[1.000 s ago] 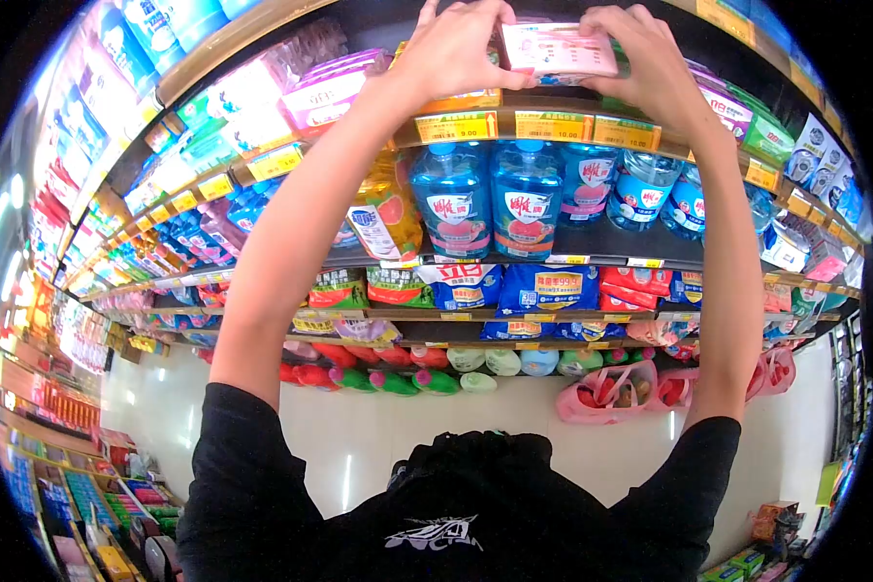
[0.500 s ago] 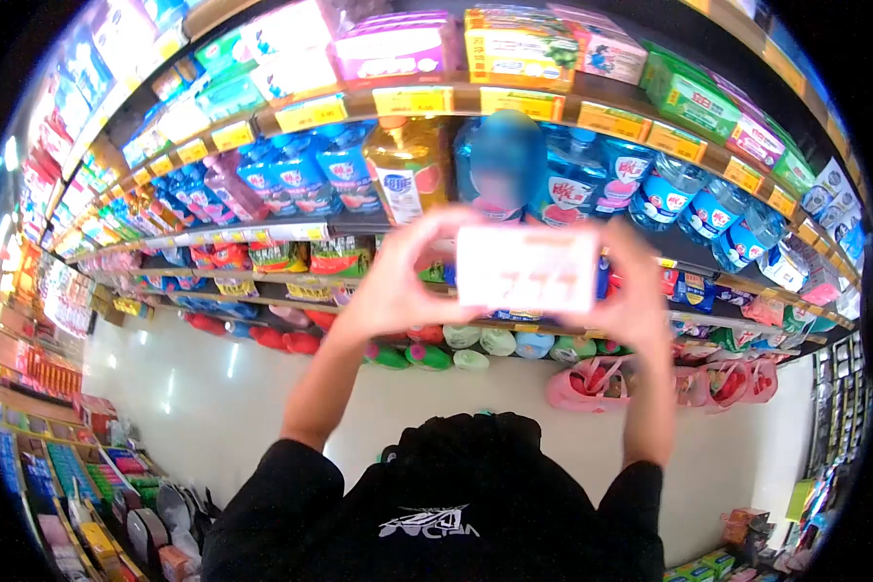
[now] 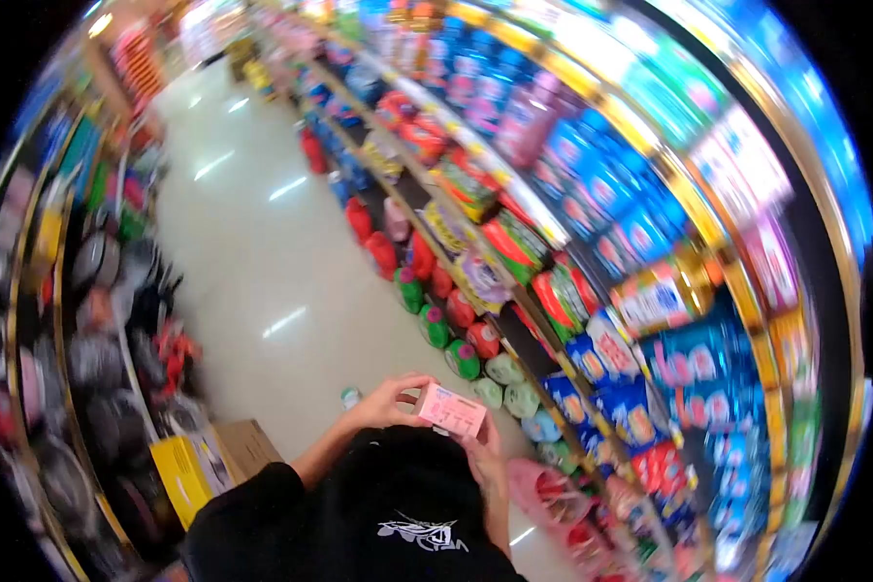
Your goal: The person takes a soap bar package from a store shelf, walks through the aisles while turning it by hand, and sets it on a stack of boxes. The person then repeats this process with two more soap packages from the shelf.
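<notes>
A small pink box (image 3: 453,411) with pale printing is between my two hands, low and close to my chest. My left hand (image 3: 396,402) grips its left end, the fingers along the upper edge. My right hand (image 3: 485,448) is closed on the box's right end, thumb near the lower corner. The printing is too blurred to read. Beyond the box, green and red bottles (image 3: 463,359) stand on the lowest level of the shelf.
Tall shelving (image 3: 592,291) with bottles and bags runs along my right. Pink baskets (image 3: 548,490) sit low on that side. A yellow carton (image 3: 186,477) and more shelving (image 3: 63,291) are on my left. Pale shiny floor (image 3: 281,262) lies between.
My view has swung left from facing the shelf to looking along the aisle. Both hands have come down from shelf height towards my chest with the pink box still in them.
</notes>
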Demonstrator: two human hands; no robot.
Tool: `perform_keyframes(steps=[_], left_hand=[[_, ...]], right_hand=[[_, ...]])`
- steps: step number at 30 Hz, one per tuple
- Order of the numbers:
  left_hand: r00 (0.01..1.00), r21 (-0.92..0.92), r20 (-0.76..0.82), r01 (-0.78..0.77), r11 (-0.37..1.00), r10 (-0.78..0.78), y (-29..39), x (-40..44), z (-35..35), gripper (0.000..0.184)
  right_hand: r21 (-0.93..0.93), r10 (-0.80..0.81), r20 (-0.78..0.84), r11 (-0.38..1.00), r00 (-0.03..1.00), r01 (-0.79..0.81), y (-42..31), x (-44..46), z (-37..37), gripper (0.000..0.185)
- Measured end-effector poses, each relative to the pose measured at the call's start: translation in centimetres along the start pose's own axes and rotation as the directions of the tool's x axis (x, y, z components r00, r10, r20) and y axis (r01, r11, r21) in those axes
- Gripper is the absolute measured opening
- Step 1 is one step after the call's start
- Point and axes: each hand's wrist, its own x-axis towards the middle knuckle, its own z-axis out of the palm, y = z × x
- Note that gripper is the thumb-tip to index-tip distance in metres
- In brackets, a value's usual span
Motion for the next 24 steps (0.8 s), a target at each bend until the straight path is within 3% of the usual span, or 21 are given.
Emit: perform_keyframes(steps=[1, 2, 5, 8, 11, 12, 13, 15, 18, 21, 22, 24], left_hand=[[0.998, -0.01, -0.038, -0.052, 0.999, 0.052, -0.6, -0.2, -0.6, 0.069], [0.988, -0.023, -0.102, -0.117, 0.993, 0.114, 0.3, -2.1, -1.6, 0.069], [0.914, 0.252, -0.24, -0.267, 0.93, 0.327, 1.6, -4.4, -4.1, 0.072], [0.884, -0.169, -0.463, -0.164, 0.972, 0.069, 0.0, -6.0, -6.0, 0.079], [0.85, -0.265, -0.525, -0.215, 0.94, 0.046, -0.6, -7.6, -9.1, 0.089], [0.826, -0.251, -0.559, -0.256, 0.933, 0.076, -0.9, -8.0, -10.2, 0.096], [0.813, -0.249, -0.578, -0.257, 0.934, 0.07, -1.7, -8.4, -11.2, 0.09], [0.793, -0.052, -0.591, -0.222, 0.974, 0.149, -1.2, -10.3, -14.0, 0.082], [0.734, -0.04, -0.671, -0.184, 0.982, 0.11, -1.6, -13.3, -16.9, 0.074], [0.66, -0.051, -0.748, -0.158, 0.986, 0.067, -2.6, -15.5, -19.4, 0.072], [0.65, -0.181, -0.76, -0.236, 0.955, 0.017, -2.7, -15.8, -19.7, 0.07], [0.633, -0.238, -0.774, -0.244, 0.94, -0.032, -2.8, -16.3, -20.6, 0.071]], right_hand=[[0.122, 0.055, -0.002, 0.991, 0.998, -0.055, -0.6, 1.1, 1.0, 0.06], [0.129, 0.108, -0.009, 0.986, 0.994, -0.106, -0.6, 1.5, 3.1, 0.058], [0.054, 0.14, -0.008, 0.989, 0.99, -0.139, -0.9, 4.9, 7.7, 0.054], [-0.123, 0.036, 0.099, 0.992, 0.994, -0.024, -0.8, 8.3, 11.4, 0.049], [-0.225, -0.005, 0.172, 0.973, 0.985, 0.044, 0.8, 11.1, 15.0, 0.047], [-0.315, 0.021, 0.165, 0.949, 0.986, 0.033, 1.5, 12.2, 15.6, 0.045], [-0.345, 0.01, 0.171, 0.937, 0.985, 0.051, 2.3, 13.1, 16.6, 0.045], [-0.269, 0.129, 0.259, 0.961, 0.957, -0.057, 4.1, 14.2, 19.0, 0.048], [-0.299, 0.24, 0.396, 0.946, 0.887, -0.122, 6.2, 15.0, 21.9, 0.055], [-0.345, 0.172, 0.573, 0.937, 0.801, 0.046, 8.4, 15.7, 24.7, 0.061], [-0.403, 0.206, 0.533, 0.915, 0.821, 0.032, 8.7, 15.9, 25.6, 0.064], [-0.401, 0.255, 0.448, 0.914, 0.857, -0.062, 9.3, 16.1, 27.4, 0.063]])
